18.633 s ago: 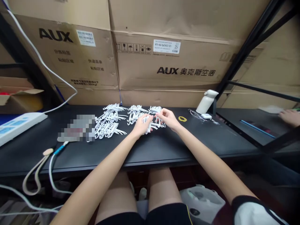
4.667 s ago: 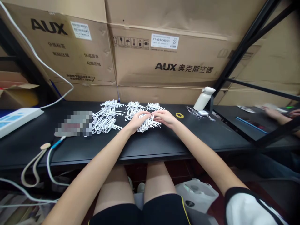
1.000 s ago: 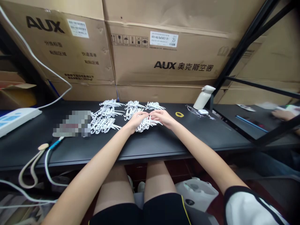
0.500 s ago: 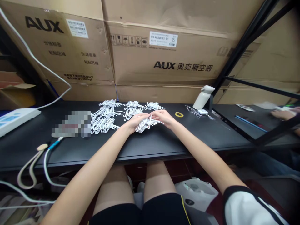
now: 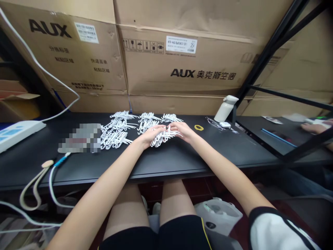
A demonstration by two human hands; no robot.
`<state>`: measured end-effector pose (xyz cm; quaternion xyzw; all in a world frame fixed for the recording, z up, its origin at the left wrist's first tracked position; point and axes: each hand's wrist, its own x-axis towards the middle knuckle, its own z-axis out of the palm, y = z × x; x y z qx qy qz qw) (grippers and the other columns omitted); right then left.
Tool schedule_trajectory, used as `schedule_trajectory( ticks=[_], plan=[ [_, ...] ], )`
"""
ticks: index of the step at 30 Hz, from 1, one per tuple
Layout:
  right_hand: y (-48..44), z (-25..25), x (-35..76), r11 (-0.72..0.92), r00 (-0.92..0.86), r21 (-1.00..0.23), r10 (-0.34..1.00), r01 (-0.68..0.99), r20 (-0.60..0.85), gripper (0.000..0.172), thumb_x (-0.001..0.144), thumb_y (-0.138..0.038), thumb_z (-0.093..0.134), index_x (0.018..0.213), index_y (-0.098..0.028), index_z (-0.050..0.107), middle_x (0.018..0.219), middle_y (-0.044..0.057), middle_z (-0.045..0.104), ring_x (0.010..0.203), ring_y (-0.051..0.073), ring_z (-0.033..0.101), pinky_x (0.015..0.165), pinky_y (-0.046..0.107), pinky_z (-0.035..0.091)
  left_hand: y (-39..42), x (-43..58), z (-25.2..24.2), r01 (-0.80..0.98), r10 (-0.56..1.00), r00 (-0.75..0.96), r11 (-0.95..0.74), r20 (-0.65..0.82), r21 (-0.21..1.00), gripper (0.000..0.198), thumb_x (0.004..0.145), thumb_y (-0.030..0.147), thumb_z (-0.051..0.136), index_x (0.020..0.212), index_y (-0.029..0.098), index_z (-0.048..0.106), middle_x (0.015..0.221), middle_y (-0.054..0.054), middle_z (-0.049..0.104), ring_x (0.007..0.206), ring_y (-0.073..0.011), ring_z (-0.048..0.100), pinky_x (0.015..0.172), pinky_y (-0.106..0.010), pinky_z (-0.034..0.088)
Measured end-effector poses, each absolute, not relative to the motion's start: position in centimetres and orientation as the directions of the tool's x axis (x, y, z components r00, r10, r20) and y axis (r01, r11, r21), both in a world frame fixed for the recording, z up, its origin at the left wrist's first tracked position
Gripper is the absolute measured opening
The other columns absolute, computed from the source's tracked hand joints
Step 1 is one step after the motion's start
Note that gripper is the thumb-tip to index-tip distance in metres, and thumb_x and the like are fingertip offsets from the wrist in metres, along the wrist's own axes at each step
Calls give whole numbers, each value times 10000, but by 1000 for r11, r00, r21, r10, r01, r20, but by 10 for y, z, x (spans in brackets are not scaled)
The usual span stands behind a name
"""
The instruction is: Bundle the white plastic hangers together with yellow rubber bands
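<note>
On the black table (image 5: pixel 177 163), a bundle of thin white bent strands (image 5: pixel 161 138) lies between my hands, its loose ends pointing right. My left hand (image 5: pixel 149 136) closes round the bundle's left and upper side. From the right, my right hand (image 5: pixel 183 130) reaches its top with fingers bent in a pinch; the fingertips are partly hidden by the strands. More such white bundles stand behind in rows, among them a front left bundle (image 5: pixel 113 139), a middle bundle (image 5: pixel 147 125) and a back right bundle (image 5: pixel 171 118).
A phone-like blurred item (image 5: pixel 80 139) with a cable lies left, near a white power strip (image 5: pixel 20 133). Yellow rings (image 5: pixel 199 127), a white bottle (image 5: pixel 225 109) and a small white case (image 5: pixel 224 124) are to the right. Cardboard (image 5: pixel 182 83) walls the back. Another person's hand (image 5: pixel 312 128) shows far right.
My right hand's fingers have shifted slightly at the top of the bundle, where a strand end moved a little right. My left hand stays in place.
</note>
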<state>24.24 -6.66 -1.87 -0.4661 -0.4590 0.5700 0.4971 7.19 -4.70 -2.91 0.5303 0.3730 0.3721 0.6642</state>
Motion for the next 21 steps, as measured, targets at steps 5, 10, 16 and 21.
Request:
schedule_trajectory(
  ticks=[5,10,16,21],
  plan=[
    [-63,-24,243,-55,-74,-992,996,-117,-47,65,732,-176,669,708,-117,682,636,65,694,587,140,654,559,213,518,-50,74,-29,5,922,387,29,-29,1000,316,676,263,707,970,152,673,877,-67,694,817,-186,629,787,-311,467],
    [-64,-25,243,-10,-85,-998,996,-69,-4,141,708,-256,736,759,-126,717,693,69,710,647,137,660,619,214,524,-50,73,-31,19,922,388,-12,4,1000,314,703,299,691,986,165,672,938,-77,699,903,-211,629,847,-333,454],
    [-65,-25,243,81,-90,-996,992,-23,83,251,652,-370,781,734,-139,727,665,35,691,597,109,621,565,193,484,-45,73,-36,11,922,384,-62,53,998,354,695,392,718,957,156,679,982,-86,701,984,-227,619,898,-327,433],
    [-66,-26,243,77,-102,-997,992,-5,77,297,630,-406,794,702,-129,713,663,46,689,602,125,634,566,207,498,-44,73,-38,31,937,349,-30,17,999,370,675,419,727,933,158,678,872,-73,702,831,-209,638,797,-326,473]
  ],
)
